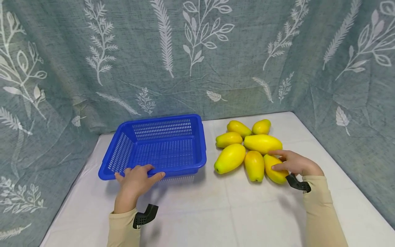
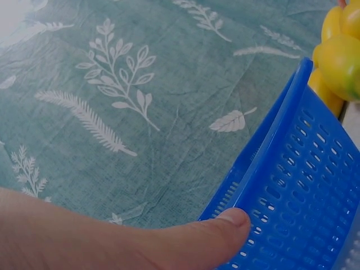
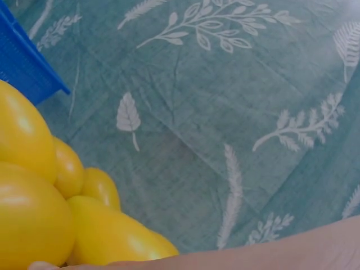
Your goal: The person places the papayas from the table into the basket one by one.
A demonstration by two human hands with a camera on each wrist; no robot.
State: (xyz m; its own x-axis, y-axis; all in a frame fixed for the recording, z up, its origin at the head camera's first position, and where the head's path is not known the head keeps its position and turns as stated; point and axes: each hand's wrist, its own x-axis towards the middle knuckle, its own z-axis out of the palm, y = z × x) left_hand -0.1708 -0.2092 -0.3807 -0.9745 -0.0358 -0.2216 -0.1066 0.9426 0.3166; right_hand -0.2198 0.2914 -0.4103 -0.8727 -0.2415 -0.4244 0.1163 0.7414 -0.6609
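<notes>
At the near rim of a blue plastic basket point(image 1: 165, 154), my left hand point(image 1: 134, 181) grips the edge, its fingers over the rim and its thumb point(image 2: 228, 225) against the outer wall in the left wrist view. No fruit shows inside the basket. My right hand point(image 1: 297, 163) holds the nearest right papaya point(image 1: 274, 175), yellow with an orange tint, its thumb and fingers spread across the top. That papaya lies on the table beside another upright-lying papaya point(image 1: 254, 166). A longer yellow papaya point(image 1: 262, 143) lies just behind, close to the index fingertip.
Several more papayas cluster to the right of the basket, including a large greenish-tipped papaya point(image 1: 229, 159) at the left and a small papaya point(image 1: 261, 127) at the back. A white cloth point(image 1: 197, 219) covers the table. Grey-green leaf-patterned curtains point(image 1: 132, 51) enclose the back and sides.
</notes>
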